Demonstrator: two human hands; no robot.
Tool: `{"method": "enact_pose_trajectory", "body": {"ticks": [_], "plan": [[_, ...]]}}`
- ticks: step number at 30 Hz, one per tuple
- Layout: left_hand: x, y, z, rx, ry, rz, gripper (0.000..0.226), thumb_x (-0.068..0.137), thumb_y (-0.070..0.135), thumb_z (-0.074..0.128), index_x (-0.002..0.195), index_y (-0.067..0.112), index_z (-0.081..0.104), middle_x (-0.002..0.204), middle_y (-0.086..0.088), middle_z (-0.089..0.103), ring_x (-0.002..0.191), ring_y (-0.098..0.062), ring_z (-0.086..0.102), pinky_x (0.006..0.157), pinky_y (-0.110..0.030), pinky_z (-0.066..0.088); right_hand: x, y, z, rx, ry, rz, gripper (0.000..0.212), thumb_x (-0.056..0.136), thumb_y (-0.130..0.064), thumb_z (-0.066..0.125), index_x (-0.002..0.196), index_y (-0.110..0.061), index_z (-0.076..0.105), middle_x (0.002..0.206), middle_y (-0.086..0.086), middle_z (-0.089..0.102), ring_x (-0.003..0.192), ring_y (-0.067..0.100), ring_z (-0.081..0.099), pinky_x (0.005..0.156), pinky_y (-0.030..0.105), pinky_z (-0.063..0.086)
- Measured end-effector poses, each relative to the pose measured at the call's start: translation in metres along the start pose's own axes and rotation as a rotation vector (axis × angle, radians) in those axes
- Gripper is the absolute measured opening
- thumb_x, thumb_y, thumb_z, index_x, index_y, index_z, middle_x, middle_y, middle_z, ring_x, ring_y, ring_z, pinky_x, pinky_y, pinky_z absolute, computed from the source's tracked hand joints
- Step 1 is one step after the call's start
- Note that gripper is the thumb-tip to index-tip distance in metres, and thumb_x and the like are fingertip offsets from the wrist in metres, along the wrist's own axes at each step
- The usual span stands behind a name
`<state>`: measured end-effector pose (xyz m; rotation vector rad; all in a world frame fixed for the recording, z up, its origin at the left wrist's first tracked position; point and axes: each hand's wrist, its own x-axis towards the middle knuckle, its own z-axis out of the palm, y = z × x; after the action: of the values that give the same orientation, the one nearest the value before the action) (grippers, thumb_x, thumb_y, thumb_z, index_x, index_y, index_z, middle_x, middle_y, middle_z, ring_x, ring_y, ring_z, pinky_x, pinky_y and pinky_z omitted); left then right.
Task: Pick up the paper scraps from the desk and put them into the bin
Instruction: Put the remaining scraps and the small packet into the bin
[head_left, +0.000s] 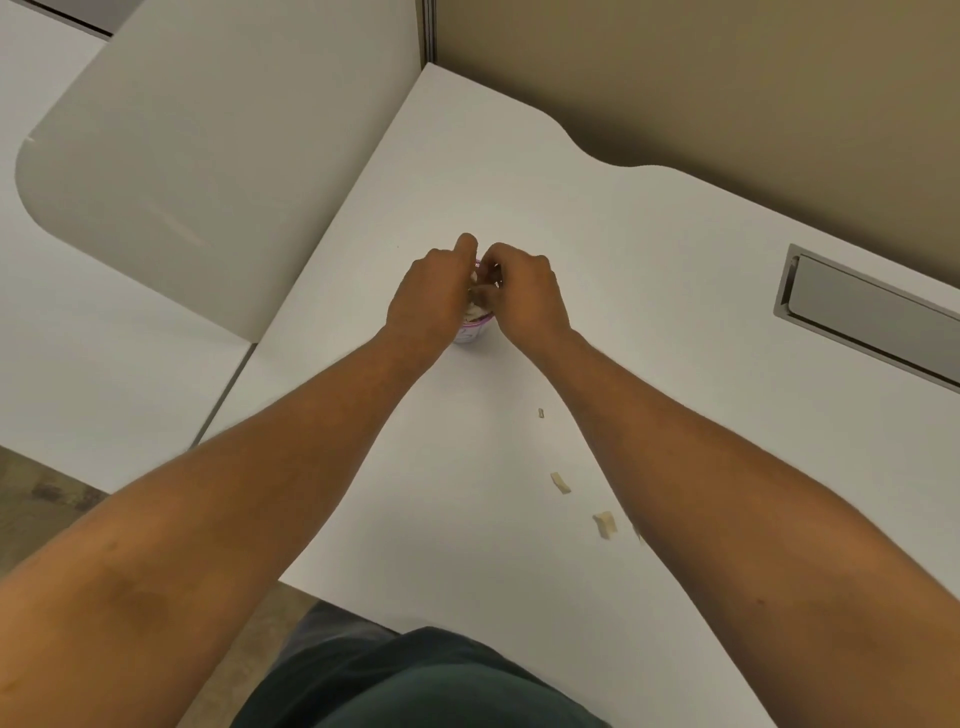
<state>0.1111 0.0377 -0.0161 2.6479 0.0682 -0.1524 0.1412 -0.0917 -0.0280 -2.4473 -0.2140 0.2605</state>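
A small white cup-like bin (474, 328) with a purple rim stands mid-desk, mostly hidden by my hands. My left hand (428, 299) and my right hand (524, 299) meet over its mouth, fingers curled; pale paper scraps (475, 306) show between them, in or just above the bin. Which hand grips them is unclear. Three loose tan scraps lie on the white desk (675, 260) nearer to me: a tiny scrap (541, 413), a strip (560, 482) and a larger piece (605, 524) next to my right forearm.
A grey cable tray flap (872, 312) is set into the desk at the right. A beige partition wall (727, 78) runs behind the desk. A white rounded panel (182, 156) stands to the left. The desk's front edge curves near my body.
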Motion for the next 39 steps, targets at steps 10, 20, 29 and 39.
{"method": "enact_pose_trajectory", "body": {"ticks": [10,20,29,39], "plan": [[-0.011,-0.008,-0.028,-0.279,0.156,-0.101,0.022,0.083,0.008,0.07,0.102,0.02,0.074,0.098,0.002,0.077,0.086,-0.019,0.073,0.073,-0.028,0.055,-0.058,0.083,-0.086,0.315,0.189,0.245,0.006,0.088,-0.009,0.071,0.089,-0.013,0.074,0.085,0.002,0.077,0.076,0.016,0.072,0.071,0.026,0.056],[-0.11,0.058,0.078,-0.013,-0.281,0.329,0.039,0.096,0.037,0.069,0.132,0.022,0.063,0.142,0.001,0.058,0.127,-0.026,0.054,0.093,-0.045,0.056,-0.2,0.24,-0.08,-0.403,-0.079,0.435,0.045,0.106,-0.025,0.048,0.149,-0.015,0.047,0.156,0.017,0.039,0.134,0.041,0.044,0.114,0.043,0.037],[-0.143,0.064,0.149,0.352,-0.491,0.378,0.069,0.102,0.051,0.052,0.161,0.024,0.03,0.172,-0.009,0.018,0.156,-0.042,0.019,0.126,-0.051,0.026,-0.242,0.212,-0.019,-0.368,-0.013,0.167,0.038,0.104,-0.02,0.049,0.141,-0.011,0.052,0.153,0.017,0.043,0.141,0.037,0.038,0.112,0.042,0.043],[-0.134,0.068,0.149,0.221,-0.408,0.45,0.073,0.102,0.041,0.055,0.163,0.014,0.026,0.173,-0.013,0.017,0.157,-0.038,0.021,0.126,-0.05,0.029,-0.281,0.224,-0.034,-0.276,-0.003,0.149,0.05,0.1,-0.012,0.052,0.149,-0.01,0.045,0.155,0.012,0.044,0.141,0.033,0.042,0.116,0.044,0.042]]}}
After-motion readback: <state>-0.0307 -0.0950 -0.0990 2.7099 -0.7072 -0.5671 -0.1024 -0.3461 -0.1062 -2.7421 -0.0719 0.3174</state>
